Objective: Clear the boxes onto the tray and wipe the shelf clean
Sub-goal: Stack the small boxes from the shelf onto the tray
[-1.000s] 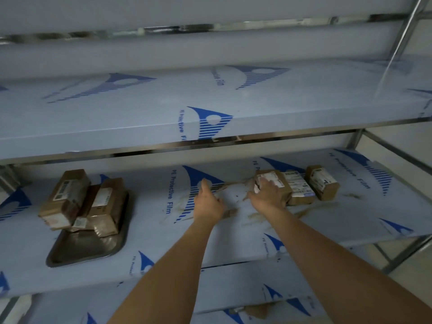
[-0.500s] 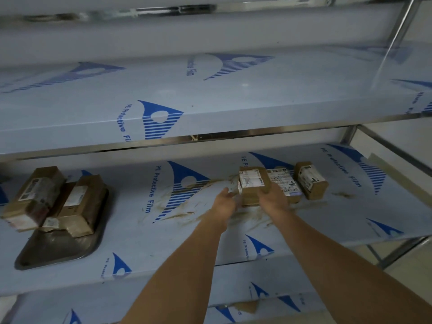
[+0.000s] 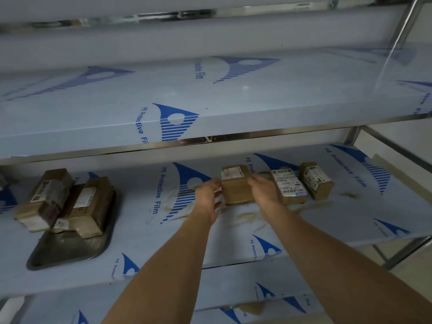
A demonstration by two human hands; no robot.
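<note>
A brown cardboard box (image 3: 235, 184) with a white label is lifted just above the middle shelf (image 3: 268, 232), held between both hands. My left hand (image 3: 208, 198) grips its left side and my right hand (image 3: 263, 189) grips its right side. Two more labelled boxes stand on the shelf to the right: one (image 3: 289, 187) beside my right hand and one (image 3: 315, 180) further right. A dark metal tray (image 3: 70, 250) at the left of the shelf carries several taped boxes (image 3: 63, 202). Brownish smears (image 3: 247, 217) mark the film under my hands.
The upper shelf (image 3: 210, 94), covered in blue-printed protective film, overhangs the working shelf closely. A metal upright (image 3: 397, 33) rises at the far right. A lower shelf (image 3: 233, 307) shows beneath. Another stain (image 3: 348, 195) lies right of the boxes.
Both hands closed round the leftmost of the three boxes and raised it off the shelf, shifting it left, away from its neighbour. The view swung back to the left.
</note>
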